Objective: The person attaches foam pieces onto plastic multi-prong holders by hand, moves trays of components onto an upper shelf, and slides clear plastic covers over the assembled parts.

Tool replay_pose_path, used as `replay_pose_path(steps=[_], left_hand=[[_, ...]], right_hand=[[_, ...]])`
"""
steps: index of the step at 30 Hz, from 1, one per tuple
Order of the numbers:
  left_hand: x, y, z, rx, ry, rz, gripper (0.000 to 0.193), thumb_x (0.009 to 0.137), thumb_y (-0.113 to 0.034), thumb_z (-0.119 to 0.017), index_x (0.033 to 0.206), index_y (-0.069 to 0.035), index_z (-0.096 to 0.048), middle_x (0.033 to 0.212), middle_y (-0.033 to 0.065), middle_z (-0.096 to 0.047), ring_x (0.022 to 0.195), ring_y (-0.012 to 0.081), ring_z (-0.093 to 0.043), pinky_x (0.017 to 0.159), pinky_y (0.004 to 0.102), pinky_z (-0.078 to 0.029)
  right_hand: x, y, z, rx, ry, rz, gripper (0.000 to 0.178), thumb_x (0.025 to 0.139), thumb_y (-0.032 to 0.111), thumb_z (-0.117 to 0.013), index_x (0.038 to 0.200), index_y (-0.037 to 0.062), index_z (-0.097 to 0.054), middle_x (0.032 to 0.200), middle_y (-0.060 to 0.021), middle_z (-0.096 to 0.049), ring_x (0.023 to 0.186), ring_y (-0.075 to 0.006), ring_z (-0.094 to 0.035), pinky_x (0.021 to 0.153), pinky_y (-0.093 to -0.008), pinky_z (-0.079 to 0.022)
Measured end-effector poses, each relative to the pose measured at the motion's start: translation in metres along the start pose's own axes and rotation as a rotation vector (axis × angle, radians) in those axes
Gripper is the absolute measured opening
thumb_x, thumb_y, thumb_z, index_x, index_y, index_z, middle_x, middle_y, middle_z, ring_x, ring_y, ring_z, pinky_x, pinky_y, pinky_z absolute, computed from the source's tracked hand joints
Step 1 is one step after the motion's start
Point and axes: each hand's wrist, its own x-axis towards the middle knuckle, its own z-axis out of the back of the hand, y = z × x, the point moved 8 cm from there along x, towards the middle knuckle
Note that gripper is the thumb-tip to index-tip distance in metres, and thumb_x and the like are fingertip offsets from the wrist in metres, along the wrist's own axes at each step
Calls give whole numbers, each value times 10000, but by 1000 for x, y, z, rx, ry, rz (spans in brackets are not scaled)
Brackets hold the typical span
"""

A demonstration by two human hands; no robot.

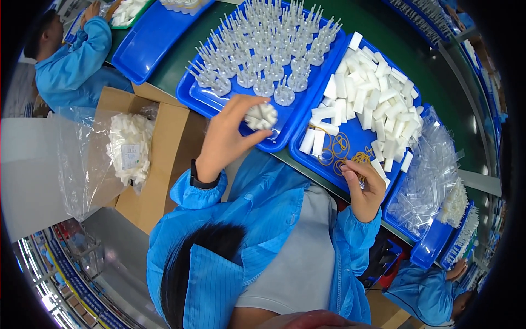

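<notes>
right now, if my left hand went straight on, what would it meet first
Probably the nearest clear plastic piece in the blue tray, though your left hand may pass above.
</notes>
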Motion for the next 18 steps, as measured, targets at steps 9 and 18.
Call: replay_pose_path(steps=[9,18], left_hand=[[-5,30,18,-273,-77,119,364,750,-155,-698,1078,-39,-591,980,123,-629,897,216,-617,749,296,-491],[-4,38,55,745,-337,96,339,660,-311,-758,836,-35,-668,775,93,-629,664,217,-592,608,299,-464]], right_hand=[[3,1,-3,-26,10,-5,157,767,-31,-627,921,-16,-651,824,-111,-650,749,-164,-601,667,-240,-455],[4,4,-3,-56,25,-19,168,768,-30,-625,934,-18,-651,828,-116,-647,745,-170,-606,667,-239,-459]])
